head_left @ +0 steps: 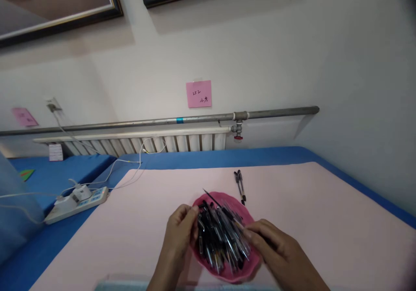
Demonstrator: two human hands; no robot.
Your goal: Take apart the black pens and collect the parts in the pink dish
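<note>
My right hand (271, 243) is closed in a pinch at the right rim of a pink scalloped dish (235, 278). It holds a slim pen (229, 214) slanting up and left over the pile, its thin dark end pointing away from me. My left hand (182, 228) is at the dish's left rim, thumb and fingers pinched together. A small black piece that looks like a pen cap (202, 205) sticks out from its fingertips. Many clear pens with black caps (214, 234) lie heaped in the dish. Beyond it, two pens (240, 187) lie side by side.
Pink sheeting (156, 191) covers the blue table (260, 154). A power strip (81, 204) with plugs and white cables sits at the left. A bluish edge (123, 286) shows at the bottom. Behind stand a radiator (182, 142), a pipe (208, 118) and the wall with a pink note (199, 94).
</note>
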